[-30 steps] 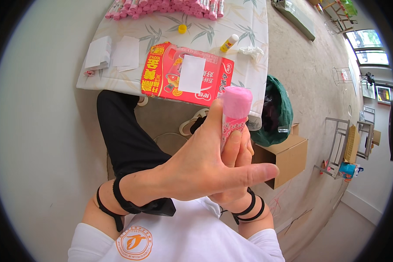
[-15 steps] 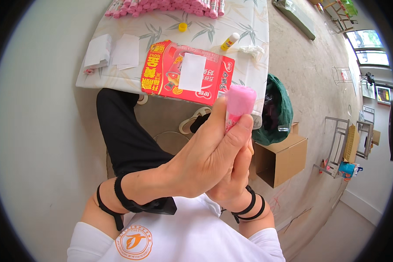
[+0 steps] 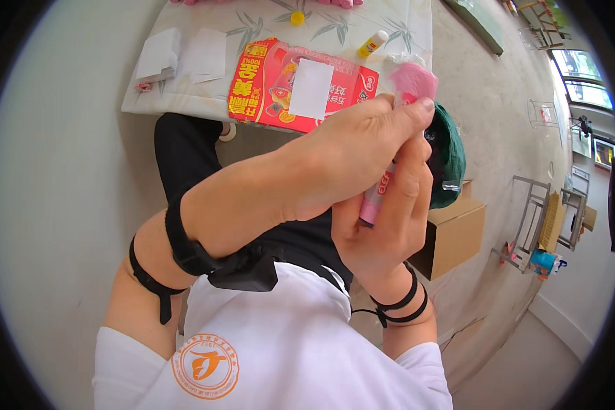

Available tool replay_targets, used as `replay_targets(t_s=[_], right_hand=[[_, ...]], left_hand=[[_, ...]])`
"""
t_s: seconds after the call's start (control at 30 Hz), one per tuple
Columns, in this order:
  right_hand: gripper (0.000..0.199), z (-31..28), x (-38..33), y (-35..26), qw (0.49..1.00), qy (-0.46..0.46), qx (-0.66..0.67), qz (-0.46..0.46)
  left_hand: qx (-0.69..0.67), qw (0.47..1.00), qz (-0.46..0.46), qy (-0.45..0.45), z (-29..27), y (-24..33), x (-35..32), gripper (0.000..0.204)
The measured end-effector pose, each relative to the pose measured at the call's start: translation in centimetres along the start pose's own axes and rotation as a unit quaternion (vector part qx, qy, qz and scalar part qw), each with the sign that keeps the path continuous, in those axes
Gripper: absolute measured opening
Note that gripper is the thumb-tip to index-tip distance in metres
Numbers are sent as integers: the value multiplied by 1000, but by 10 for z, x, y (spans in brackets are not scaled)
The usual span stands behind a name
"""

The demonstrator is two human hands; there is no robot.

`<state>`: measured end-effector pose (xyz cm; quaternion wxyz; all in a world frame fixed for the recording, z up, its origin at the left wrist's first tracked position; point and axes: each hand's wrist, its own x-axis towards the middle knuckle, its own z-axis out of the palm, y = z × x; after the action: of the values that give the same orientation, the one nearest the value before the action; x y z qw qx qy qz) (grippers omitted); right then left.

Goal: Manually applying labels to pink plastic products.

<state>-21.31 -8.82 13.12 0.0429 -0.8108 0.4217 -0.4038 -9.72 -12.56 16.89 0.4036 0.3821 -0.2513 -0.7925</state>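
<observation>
A slim pink-and-silver printed tube (image 3: pixel 376 198) with a softer-looking pink end (image 3: pixel 415 80) is held in front of me, tilted so that end points away. My left hand (image 3: pixel 372 137) is closed around its upper part, thumb lying just below the pink end; most of its other fingers are hidden. Lower down, the fingers of my right hand (image 3: pixel 396 222) curl round the tube from the right, while its dark-tipped lower end shows above the palm. Beyond the hands, a white paper (image 3: pixel 311 89) lies on a flat red printed carton sheet (image 3: pixel 266 75).
On the patterned table (image 3: pixel 198 37) are white paper stacks (image 3: pixel 160 56), a yellow cap (image 3: pixel 297 18), a yellow glue stick (image 3: pixel 373 44) and crumpled white material (image 3: pixel 406 59). A green bag (image 3: pixel 451 143) and an open cardboard box (image 3: pixel 458 236) stand right of the table.
Both hands have moved farther out and to the right with the tube. The right hand now sits lower along it, exposing its lower end. The view has also shifted slightly.
</observation>
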Motion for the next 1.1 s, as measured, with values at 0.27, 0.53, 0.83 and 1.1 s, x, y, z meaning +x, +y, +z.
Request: replay_targets(t_s=[0.27,0.53,0.83,1.1], right_hand=[[48,-4,-6,0,995,51,79,14],[37,2,-10,9,999,25,33,-10],[34,26,-15,15,991,90,96,-21],[24,28,-27,11,991,75,104,27]], left_hand=[[-36,998,-4,-60,4,7,-4,43],[1,998,-17,-64,-1,7,8,49],[54,998,-13,-15,-15,-8,28,58],[92,995,18,19,-20,-24,35,63]])
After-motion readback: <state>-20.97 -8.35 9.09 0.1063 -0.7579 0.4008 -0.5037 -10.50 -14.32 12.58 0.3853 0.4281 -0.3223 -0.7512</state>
